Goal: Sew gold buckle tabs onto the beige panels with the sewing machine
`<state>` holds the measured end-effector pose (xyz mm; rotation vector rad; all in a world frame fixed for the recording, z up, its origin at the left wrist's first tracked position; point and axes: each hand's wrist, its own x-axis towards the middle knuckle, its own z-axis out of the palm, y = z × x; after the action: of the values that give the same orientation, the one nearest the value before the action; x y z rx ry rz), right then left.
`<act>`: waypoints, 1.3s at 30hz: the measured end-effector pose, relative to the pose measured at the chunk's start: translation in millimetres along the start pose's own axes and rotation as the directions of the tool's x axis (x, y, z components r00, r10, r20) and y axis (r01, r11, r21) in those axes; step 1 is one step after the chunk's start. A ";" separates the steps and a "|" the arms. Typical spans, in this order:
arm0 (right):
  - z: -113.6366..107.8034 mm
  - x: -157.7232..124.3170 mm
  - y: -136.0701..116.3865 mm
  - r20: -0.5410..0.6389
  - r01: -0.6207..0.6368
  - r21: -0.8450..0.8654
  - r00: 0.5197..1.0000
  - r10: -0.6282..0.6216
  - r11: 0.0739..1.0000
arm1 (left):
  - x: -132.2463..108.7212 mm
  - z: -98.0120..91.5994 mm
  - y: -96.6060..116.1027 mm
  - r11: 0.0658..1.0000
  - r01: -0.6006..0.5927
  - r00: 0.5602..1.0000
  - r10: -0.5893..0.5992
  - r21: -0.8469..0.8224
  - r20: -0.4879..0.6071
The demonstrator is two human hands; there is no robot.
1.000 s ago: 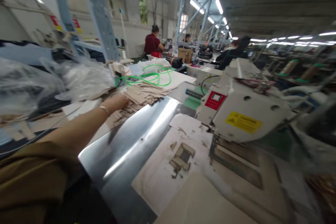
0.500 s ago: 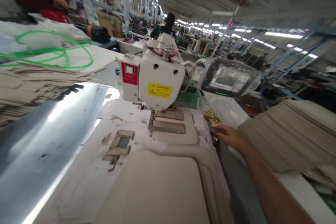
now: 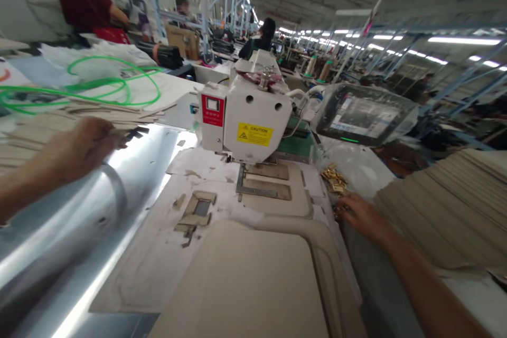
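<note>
My left hand [image 3: 89,145] is at the left, over the edge of a stack of beige pieces [image 3: 27,132], its fingers closed around the end of a dark-edged piece. At the right, my right hand [image 3: 358,214] has its fingers pinched together beside a pile of small brass parts [image 3: 335,177]; what is between them is too small to name. A beige panel [image 3: 253,274] lies in front of a white sewing machine [image 3: 255,116]. Another beige piece [image 3: 273,203] lies beneath the machine's metal clamp frame [image 3: 263,190].
A touchscreen [image 3: 360,116] stands right of the machine. A large beige stack [image 3: 447,211] sits at the right. Green tubing [image 3: 127,82] lies at the back left, and a shiny metal surface [image 3: 130,179] runs below the left stack. Other people sit or stand further back.
My left hand has come into view at the left stack. The view has shifted, so the machine appears further right. My right hand stays by the brass parts, slightly nearer.
</note>
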<state>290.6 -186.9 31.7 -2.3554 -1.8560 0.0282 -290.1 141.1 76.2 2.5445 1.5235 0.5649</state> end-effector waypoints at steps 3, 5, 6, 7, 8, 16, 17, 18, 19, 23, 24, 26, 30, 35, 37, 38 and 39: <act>0.5 -7.6 -2.8 -0.017 -0.084 -0.048 0.996 0.083 0.995 | -20.5 17.0 74.4 0.991 -0.089 0.996 0.092 -0.104 0.021; -1.0 -11.3 -8.5 -0.007 -0.106 0.036 0.994 0.106 0.994 | -34.8 29.4 116.3 0.961 -0.218 0.972 0.229 -0.172 0.047; -2.1 -12.4 -12.7 -0.010 -0.106 0.122 0.994 0.108 0.987 | -40.7 35.4 134.2 0.940 -0.272 0.951 0.295 -0.205 0.090; -3.2 -13.0 -17.9 -0.023 -0.103 0.236 0.994 0.111 0.966 | -45.3 41.1 150.5 0.916 -0.325 0.923 0.361 -0.234 0.134; -3.9 -13.0 -24.0 -0.043 -0.095 0.373 0.992 0.120 0.923 | -48.8 46.1 165.5 0.892 -0.369 0.892 0.419 -0.261 0.172; 8.2 9.7 -86.6 -0.061 0.038 0.996 0.943 0.328 0.075 | -56.6 62.9 256.5 0.689 -0.572 0.698 0.694 -0.444 0.178; 9.8 14.3 -93.2 -0.043 0.039 0.999 0.941 0.336 0.019 | -56.8 64.4 263.3 0.690 -0.567 0.696 0.694 -0.450 0.187; 11.0 18.7 -99.5 -0.029 0.039 0.999 0.940 0.339 -0.022 | -56.9 66.4 269.1 0.705 -0.556 0.704 0.681 -0.441 0.203; 11.7 22.6 -105.4 -0.021 0.040 0.998 0.942 0.336 -0.050 | -56.7 68.8 274.0 0.728 -0.541 0.718 0.661 -0.421 0.220; 13.1 32.7 -126.6 -0.002 0.034 0.994 0.958 0.287 -0.107 | -53.2 79.2 287.7 0.783 -0.527 0.761 0.608 -0.329 0.229; 13.8 34.0 -131.2 0.025 0.006 0.994 0.962 0.272 -0.112 | -51.4 81.3 290.4 0.786 -0.538 0.766 0.607 -0.305 0.212; 16.6 35.6 -139.2 0.093 -0.068 0.992 0.964 0.249 -0.105 | -46.7 84.3 295.4 0.803 -0.554 0.790 0.590 -0.219 0.167; 25.1 37.9 -149.4 0.131 -0.136 0.991 0.970 0.202 0.010 | -36.5 88.9 303.4 0.772 -0.635 0.768 0.633 -0.011 0.100; 28.9 35.0 -154.7 -0.168 0.086 0.827 0.981 0.098 0.556 | -33.8 98.7 310.6 0.686 -0.725 0.686 0.713 0.062 0.143; 26.7 30.8 -157.7 -0.305 0.189 0.632 0.952 0.018 0.752 | -36.4 103.7 313.0 0.700 -0.711 0.701 0.698 0.062 0.148; 25.4 28.7 -159.4 -0.350 0.228 0.540 0.936 -0.031 0.810 | -37.9 106.2 313.8 0.713 -0.699 0.712 0.686 0.056 0.150; 24.4 26.8 -161.0 -0.375 0.260 0.469 0.924 -0.076 0.844 | -39.1 108.7 314.3 0.726 -0.686 0.723 0.674 0.042 0.154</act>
<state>139.0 -121.9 29.4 -1.7024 -1.6262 0.0761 -6.7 -36.1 57.5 3.1159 0.5196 0.3739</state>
